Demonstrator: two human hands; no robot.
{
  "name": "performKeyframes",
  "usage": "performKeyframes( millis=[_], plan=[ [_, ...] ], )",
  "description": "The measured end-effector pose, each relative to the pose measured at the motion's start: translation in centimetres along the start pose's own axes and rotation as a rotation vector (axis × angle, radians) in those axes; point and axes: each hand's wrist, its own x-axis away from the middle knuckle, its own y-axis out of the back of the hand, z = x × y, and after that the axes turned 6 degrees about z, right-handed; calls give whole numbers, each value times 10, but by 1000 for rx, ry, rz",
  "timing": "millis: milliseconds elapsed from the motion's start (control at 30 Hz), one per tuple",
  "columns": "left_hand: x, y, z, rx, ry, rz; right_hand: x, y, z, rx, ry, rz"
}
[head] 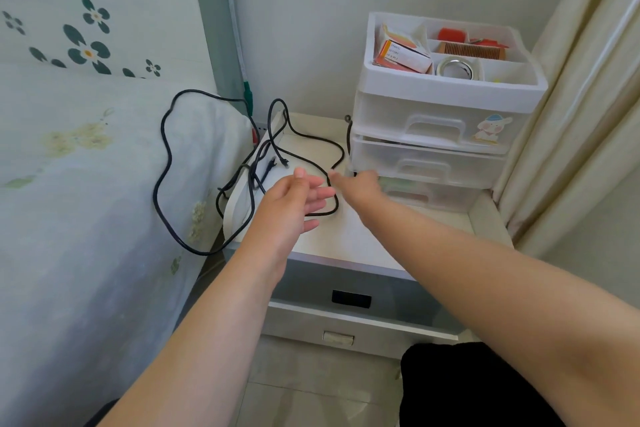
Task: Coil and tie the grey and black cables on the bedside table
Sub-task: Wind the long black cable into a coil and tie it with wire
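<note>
A black cable [341,152] lies in loose loops on the white top of the bedside table [349,239]. A second dark, greyish cable [162,149] runs from the table's left edge in a long loop over the bed. The two are tangled at that edge, and two plug ends [277,163] lie on the table. My left hand [298,201] hovers over the near loop, fingers straight and spread, holding nothing. My right hand [358,184] reaches in from the right, one fingertip at the cable loop. It is blurred and I see nothing held in it.
A white plastic drawer unit [433,139] with an open tray of small items stands at the table's back right. The bed [86,201] with a floral sheet is on the left, and a cream curtain [571,114] on the right. The table's lower drawer [346,326] stands slightly out.
</note>
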Motion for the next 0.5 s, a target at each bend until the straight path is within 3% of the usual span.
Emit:
performKeyframes(
  millis=[67,167,400,500],
  plan=[
    [-1,4,-1,8,3,-14,-11,-18,1,-416,-18,-96],
    [-1,7,-3,19,2,-23,-18,-31,0,-627,-61,-178],
    [1,8,-5,37,-19,-21,-22,-30,5,-559,-135,-41],
    [2,9,-6,30,-17,-27,-16,-33,10,-142,-20,141]
  ],
)
